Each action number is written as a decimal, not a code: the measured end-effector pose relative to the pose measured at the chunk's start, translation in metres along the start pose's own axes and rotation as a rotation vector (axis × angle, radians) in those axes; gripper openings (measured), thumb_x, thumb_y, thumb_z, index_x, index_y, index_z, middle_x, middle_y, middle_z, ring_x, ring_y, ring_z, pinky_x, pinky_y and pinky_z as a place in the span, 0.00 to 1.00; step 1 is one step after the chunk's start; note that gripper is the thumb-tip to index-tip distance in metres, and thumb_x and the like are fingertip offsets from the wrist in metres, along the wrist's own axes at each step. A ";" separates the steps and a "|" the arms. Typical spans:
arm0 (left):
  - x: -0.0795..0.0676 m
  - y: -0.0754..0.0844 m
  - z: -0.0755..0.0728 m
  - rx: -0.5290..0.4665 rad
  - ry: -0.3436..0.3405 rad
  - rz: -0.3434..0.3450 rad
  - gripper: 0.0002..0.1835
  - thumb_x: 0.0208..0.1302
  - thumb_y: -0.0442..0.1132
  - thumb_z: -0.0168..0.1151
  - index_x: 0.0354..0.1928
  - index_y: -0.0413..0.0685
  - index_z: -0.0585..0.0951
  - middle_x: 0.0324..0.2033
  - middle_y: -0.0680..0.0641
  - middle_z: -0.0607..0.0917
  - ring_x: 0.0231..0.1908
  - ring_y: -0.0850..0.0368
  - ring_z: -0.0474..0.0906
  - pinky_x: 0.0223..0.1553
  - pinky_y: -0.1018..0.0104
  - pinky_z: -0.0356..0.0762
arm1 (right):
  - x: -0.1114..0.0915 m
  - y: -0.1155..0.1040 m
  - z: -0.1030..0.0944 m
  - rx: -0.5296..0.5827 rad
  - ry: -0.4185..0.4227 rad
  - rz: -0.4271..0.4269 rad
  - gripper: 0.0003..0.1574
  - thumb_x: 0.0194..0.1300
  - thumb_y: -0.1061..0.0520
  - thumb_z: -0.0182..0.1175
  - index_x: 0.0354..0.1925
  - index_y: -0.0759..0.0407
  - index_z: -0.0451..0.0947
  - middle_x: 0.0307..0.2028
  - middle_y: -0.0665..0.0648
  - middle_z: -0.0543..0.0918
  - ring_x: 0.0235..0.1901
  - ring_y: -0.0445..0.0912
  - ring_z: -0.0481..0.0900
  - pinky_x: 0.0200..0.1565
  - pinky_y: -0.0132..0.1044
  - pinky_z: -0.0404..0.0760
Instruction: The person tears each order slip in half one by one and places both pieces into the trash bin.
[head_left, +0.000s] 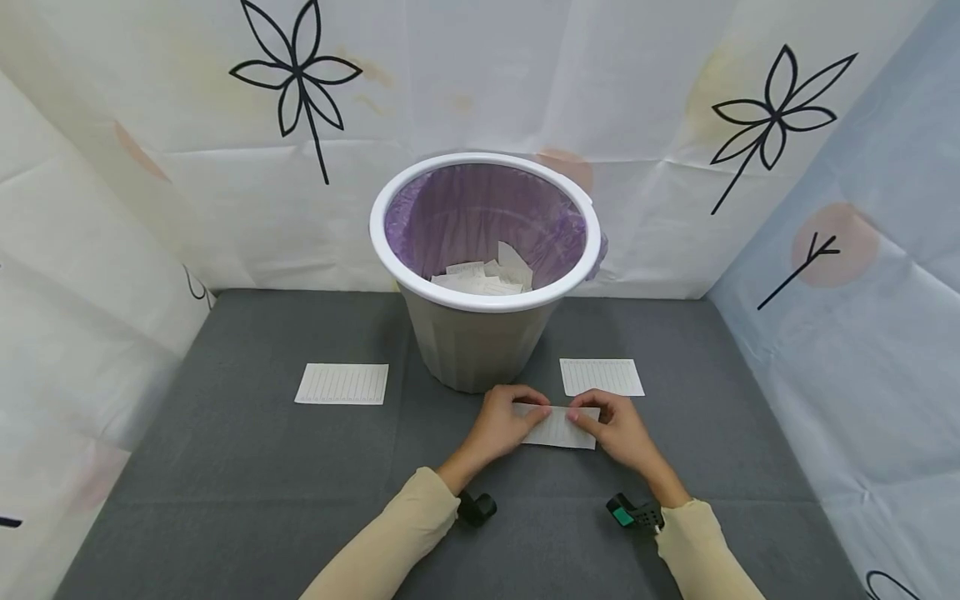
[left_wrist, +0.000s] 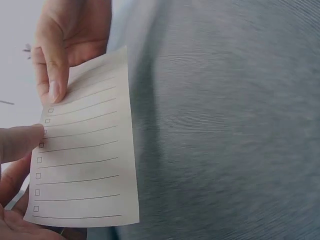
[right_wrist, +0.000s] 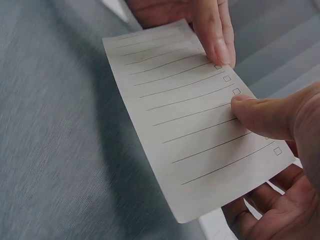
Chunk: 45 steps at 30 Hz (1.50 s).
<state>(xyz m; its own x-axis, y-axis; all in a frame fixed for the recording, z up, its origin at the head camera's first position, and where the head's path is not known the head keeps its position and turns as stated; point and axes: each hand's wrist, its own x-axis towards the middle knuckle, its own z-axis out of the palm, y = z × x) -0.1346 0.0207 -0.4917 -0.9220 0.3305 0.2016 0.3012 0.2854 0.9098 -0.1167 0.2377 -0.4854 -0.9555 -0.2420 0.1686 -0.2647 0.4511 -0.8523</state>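
A small white sheet of lined paper (head_left: 558, 430) is held just in front of the bin, printed with ruled lines and a row of little checkboxes along one edge. My left hand (head_left: 510, 417) pinches that checkbox edge between thumb and fingers. Close beside it, my right hand (head_left: 613, 425) pinches the same edge. Both wrist views show the thumbs on the printed face of the paper (left_wrist: 82, 150) and the other fingers behind it. The sheet looks whole and slightly bowed in the right wrist view (right_wrist: 190, 110).
A bin (head_left: 480, 342) with a white rim and purple liner stands at the back, with several pieces of paper (head_left: 487, 279) inside. Lined sheets lie on the grey table left (head_left: 342, 384) and right (head_left: 602, 377) of it. Patterned cloth walls (head_left: 480, 75) enclose the table.
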 end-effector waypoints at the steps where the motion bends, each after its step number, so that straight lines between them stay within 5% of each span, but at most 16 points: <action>1: 0.001 0.002 -0.002 -0.011 0.002 -0.001 0.03 0.65 0.36 0.70 0.38 0.46 0.90 0.34 0.53 0.90 0.40 0.59 0.84 0.47 0.62 0.78 | 0.001 -0.003 0.000 0.008 0.001 -0.001 0.03 0.64 0.72 0.65 0.38 0.69 0.83 0.33 0.63 0.84 0.20 0.43 0.67 0.23 0.32 0.67; 10: 0.001 0.020 -0.022 -0.019 -0.015 -0.007 0.04 0.65 0.39 0.72 0.38 0.48 0.90 0.35 0.55 0.89 0.40 0.60 0.83 0.45 0.61 0.78 | 0.003 -0.023 -0.006 0.095 0.000 -0.061 0.05 0.65 0.70 0.65 0.39 0.65 0.84 0.36 0.61 0.85 0.30 0.42 0.74 0.30 0.33 0.72; 19: -0.001 0.030 -0.033 -0.059 -0.030 0.011 0.05 0.65 0.38 0.71 0.39 0.45 0.90 0.35 0.53 0.89 0.40 0.59 0.83 0.47 0.46 0.80 | 0.005 -0.035 -0.007 0.212 0.001 -0.106 0.05 0.66 0.70 0.65 0.41 0.67 0.84 0.38 0.64 0.84 0.38 0.41 0.77 0.40 0.30 0.76; 26: -0.004 0.042 -0.039 0.011 -0.034 0.110 0.03 0.65 0.36 0.71 0.39 0.45 0.89 0.35 0.52 0.89 0.38 0.61 0.83 0.42 0.61 0.81 | 0.009 -0.050 -0.006 0.209 -0.008 -0.131 0.09 0.64 0.71 0.67 0.42 0.65 0.85 0.39 0.57 0.87 0.41 0.43 0.83 0.44 0.35 0.80; 33: -0.004 0.055 -0.052 -0.015 -0.027 0.199 0.03 0.64 0.35 0.72 0.38 0.44 0.90 0.34 0.52 0.89 0.38 0.62 0.84 0.43 0.64 0.81 | 0.015 -0.066 -0.004 0.196 -0.007 -0.197 0.10 0.64 0.71 0.66 0.41 0.60 0.87 0.37 0.57 0.87 0.39 0.46 0.83 0.43 0.37 0.79; 45: -0.005 0.070 -0.076 -0.167 -0.047 0.155 0.05 0.64 0.37 0.72 0.39 0.44 0.90 0.36 0.52 0.90 0.40 0.60 0.85 0.45 0.59 0.82 | 0.021 -0.092 -0.001 0.222 0.031 -0.255 0.11 0.62 0.73 0.67 0.39 0.62 0.87 0.36 0.58 0.87 0.38 0.46 0.82 0.41 0.36 0.79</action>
<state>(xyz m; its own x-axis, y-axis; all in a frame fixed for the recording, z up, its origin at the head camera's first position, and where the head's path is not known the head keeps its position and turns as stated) -0.1272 -0.0290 -0.4015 -0.8541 0.4015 0.3305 0.3908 0.0765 0.9173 -0.1125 0.1918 -0.4025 -0.8665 -0.2957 0.4022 -0.4641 0.1807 -0.8671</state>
